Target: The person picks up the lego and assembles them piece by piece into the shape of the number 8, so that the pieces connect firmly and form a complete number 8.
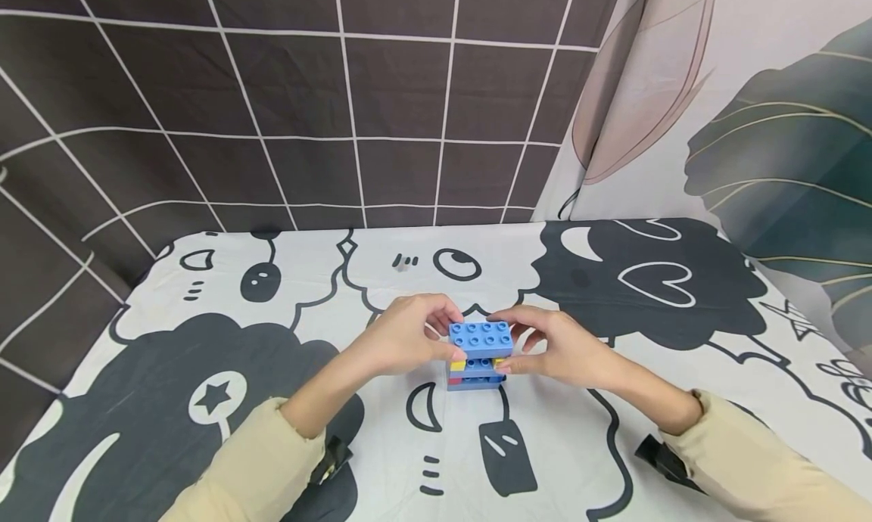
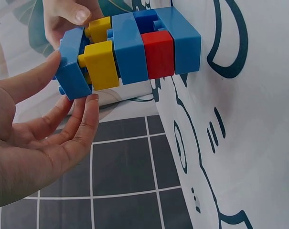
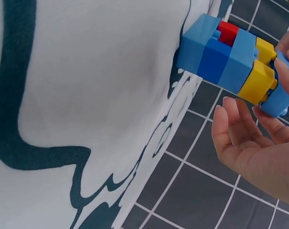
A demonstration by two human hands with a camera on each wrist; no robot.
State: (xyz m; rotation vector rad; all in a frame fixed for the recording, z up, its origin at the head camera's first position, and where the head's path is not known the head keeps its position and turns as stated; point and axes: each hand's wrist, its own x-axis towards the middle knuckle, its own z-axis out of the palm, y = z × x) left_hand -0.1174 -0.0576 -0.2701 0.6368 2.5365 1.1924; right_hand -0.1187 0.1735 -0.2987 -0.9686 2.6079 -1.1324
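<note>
A stack of toy building bricks stands on the cloth. Its bottom is a blue brick (image 2: 187, 47), with a red brick (image 2: 158, 55) and a dark blue brick (image 3: 215, 61) side by side above. Another blue brick (image 2: 130, 52) lies over these, carrying two yellow bricks (image 2: 101, 67). The top blue brick (image 1: 480, 340) sits slightly tilted over the yellow ones, some yellow studs showing in the gap. My left hand (image 1: 409, 337) pinches its left end between thumb and fingers. From the right, my right hand (image 1: 559, 344) holds the other end, thumb low near a yellow brick.
A white cloth (image 1: 368, 439) with black cartoon drawings covers the table. Behind it hangs a dark curtain with a white grid (image 1: 293, 91). A leaf-patterned curtain (image 1: 783, 128) is at the right. Black straps show by both sleeves.
</note>
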